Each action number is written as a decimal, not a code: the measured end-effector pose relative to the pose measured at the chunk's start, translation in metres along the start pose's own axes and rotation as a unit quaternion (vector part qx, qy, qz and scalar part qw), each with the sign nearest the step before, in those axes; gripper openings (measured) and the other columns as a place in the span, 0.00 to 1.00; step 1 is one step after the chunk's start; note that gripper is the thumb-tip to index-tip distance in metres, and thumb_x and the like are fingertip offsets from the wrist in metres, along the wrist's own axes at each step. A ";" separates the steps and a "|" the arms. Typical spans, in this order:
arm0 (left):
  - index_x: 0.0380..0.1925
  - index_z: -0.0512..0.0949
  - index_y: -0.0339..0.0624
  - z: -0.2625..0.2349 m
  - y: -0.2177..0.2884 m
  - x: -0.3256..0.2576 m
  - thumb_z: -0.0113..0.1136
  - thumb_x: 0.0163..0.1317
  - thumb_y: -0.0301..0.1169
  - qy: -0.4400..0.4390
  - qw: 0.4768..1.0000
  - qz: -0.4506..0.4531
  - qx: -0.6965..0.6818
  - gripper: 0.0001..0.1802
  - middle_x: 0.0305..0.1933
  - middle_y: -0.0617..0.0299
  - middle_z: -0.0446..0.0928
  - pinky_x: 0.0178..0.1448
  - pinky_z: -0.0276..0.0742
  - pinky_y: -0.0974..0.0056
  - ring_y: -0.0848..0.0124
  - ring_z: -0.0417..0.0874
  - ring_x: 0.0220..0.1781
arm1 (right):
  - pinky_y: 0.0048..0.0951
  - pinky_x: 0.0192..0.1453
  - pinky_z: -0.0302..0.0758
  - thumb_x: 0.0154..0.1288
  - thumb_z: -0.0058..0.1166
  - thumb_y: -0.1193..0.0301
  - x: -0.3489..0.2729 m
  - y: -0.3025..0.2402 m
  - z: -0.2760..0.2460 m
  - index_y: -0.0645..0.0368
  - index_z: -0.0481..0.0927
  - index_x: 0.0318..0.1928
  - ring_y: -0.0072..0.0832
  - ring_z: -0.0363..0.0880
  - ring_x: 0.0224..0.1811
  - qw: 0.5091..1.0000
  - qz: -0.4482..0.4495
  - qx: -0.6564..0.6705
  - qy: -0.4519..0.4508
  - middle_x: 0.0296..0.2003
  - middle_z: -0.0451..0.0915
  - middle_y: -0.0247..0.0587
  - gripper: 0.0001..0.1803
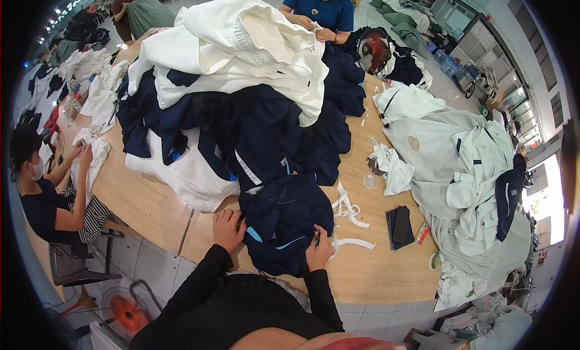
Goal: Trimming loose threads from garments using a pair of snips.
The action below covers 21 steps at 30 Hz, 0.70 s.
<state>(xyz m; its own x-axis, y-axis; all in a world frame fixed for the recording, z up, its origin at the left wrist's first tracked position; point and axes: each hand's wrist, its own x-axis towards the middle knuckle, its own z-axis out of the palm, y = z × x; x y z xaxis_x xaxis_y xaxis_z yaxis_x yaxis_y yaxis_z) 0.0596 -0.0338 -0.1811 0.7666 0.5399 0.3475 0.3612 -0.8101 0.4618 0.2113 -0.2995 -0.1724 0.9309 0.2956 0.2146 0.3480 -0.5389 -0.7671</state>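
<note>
A navy garment [287,214] with light-blue and white trim lies bunched on the wooden table in front of me. My left hand [228,231] rests at its left edge, fingers stretched forward and thumb beside the cloth. At the lower right edge of the garment, my right hand [319,251] is closed with its fingertips against the fabric. A small dark thing shows between those fingers; whether it is a tool or a fold of cloth I cannot make out.
A tall heap of white garments [229,48] and navy garments [260,126] stands beyond. White tape strips [347,208], a dark folded cloth [400,227] and pale garments [465,150] lie rightward. One person [54,193] sits left; another [317,14] stands opposite. An orange fan [125,311] stands lower left.
</note>
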 end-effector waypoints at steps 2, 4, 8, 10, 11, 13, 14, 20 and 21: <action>0.49 0.84 0.44 0.000 0.000 0.000 0.69 0.66 0.35 0.001 1.000 0.002 0.001 0.14 0.42 0.55 0.77 0.55 0.69 0.49 0.54 0.79 0.49 | 0.40 0.50 0.84 0.67 0.57 0.88 0.000 0.001 0.000 0.58 0.84 0.62 0.47 0.93 0.47 1.000 0.001 0.002 0.001 0.45 0.91 0.53 0.25; 0.49 0.84 0.44 0.000 0.001 0.001 0.69 0.66 0.35 -0.004 1.000 -0.003 -0.004 0.14 0.42 0.55 0.78 0.55 0.69 0.49 0.54 0.79 0.49 | 0.41 0.48 0.84 0.66 0.61 0.85 0.000 0.003 0.001 0.55 0.85 0.63 0.48 0.93 0.45 1.000 -0.007 -0.004 0.013 0.42 0.91 0.54 0.25; 0.49 0.84 0.44 0.000 0.001 0.000 0.69 0.67 0.35 -0.002 1.000 -0.005 -0.007 0.14 0.42 0.55 0.78 0.55 0.69 0.49 0.54 0.79 0.49 | 0.41 0.48 0.85 0.66 0.61 0.85 0.000 0.003 0.002 0.55 0.85 0.63 0.48 0.93 0.45 1.000 -0.008 -0.005 0.014 0.43 0.92 0.54 0.25; 0.49 0.84 0.44 0.000 0.001 0.000 0.69 0.67 0.35 0.002 1.000 -0.004 -0.005 0.14 0.42 0.55 0.78 0.55 0.69 0.49 0.54 0.79 0.49 | 0.41 0.48 0.85 0.66 0.61 0.85 0.000 0.003 0.002 0.55 0.85 0.63 0.48 0.93 0.45 1.000 -0.001 -0.009 0.011 0.43 0.92 0.54 0.25; 0.49 0.84 0.44 0.000 0.001 0.000 0.69 0.67 0.35 0.002 1.000 -0.004 -0.005 0.14 0.42 0.55 0.78 0.55 0.69 0.49 0.54 0.79 0.49 | 0.41 0.48 0.85 0.66 0.61 0.85 0.000 0.003 0.002 0.55 0.85 0.63 0.48 0.93 0.45 1.000 -0.001 -0.009 0.011 0.43 0.92 0.54 0.25; 0.49 0.84 0.44 0.000 0.000 0.000 0.69 0.67 0.35 0.002 1.000 -0.004 -0.004 0.14 0.42 0.56 0.78 0.55 0.69 0.49 0.54 0.79 0.49 | 0.41 0.48 0.85 0.66 0.61 0.85 0.000 0.002 0.002 0.55 0.85 0.63 0.48 0.93 0.45 1.000 -0.006 -0.007 0.015 0.42 0.92 0.54 0.25; 0.49 0.84 0.44 0.000 0.001 0.000 0.69 0.67 0.35 0.002 1.000 -0.004 -0.005 0.14 0.42 0.56 0.78 0.55 0.69 0.49 0.54 0.79 0.49 | 0.41 0.48 0.85 0.66 0.61 0.85 0.000 0.002 0.001 0.55 0.85 0.63 0.48 0.93 0.45 1.000 -0.006 -0.007 0.016 0.42 0.92 0.54 0.25; 0.48 0.84 0.44 0.000 0.001 0.000 0.69 0.66 0.35 -0.002 1.000 -0.005 -0.006 0.13 0.42 0.56 0.77 0.55 0.69 0.49 0.54 0.79 0.49 | 0.39 0.49 0.83 0.67 0.58 0.87 0.000 0.000 0.000 0.57 0.85 0.62 0.46 0.92 0.45 1.000 0.000 -0.015 0.003 0.43 0.91 0.52 0.24; 0.48 0.84 0.44 -0.001 0.001 0.001 0.69 0.66 0.35 -0.001 1.000 -0.005 -0.004 0.13 0.42 0.56 0.77 0.55 0.69 0.49 0.54 0.79 0.49 | 0.39 0.49 0.83 0.67 0.58 0.87 0.001 -0.001 0.000 0.57 0.84 0.62 0.46 0.92 0.45 1.000 0.000 -0.014 0.003 0.43 0.91 0.53 0.24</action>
<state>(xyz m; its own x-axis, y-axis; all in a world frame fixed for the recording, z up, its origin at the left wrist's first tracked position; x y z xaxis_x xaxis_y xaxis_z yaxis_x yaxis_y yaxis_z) 0.0603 -0.0344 -0.1799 0.7640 0.5471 0.3420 0.3636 -0.8030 0.4722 0.2116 -0.2993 -0.1714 0.9313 0.2917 0.2180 0.3511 -0.5607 -0.7499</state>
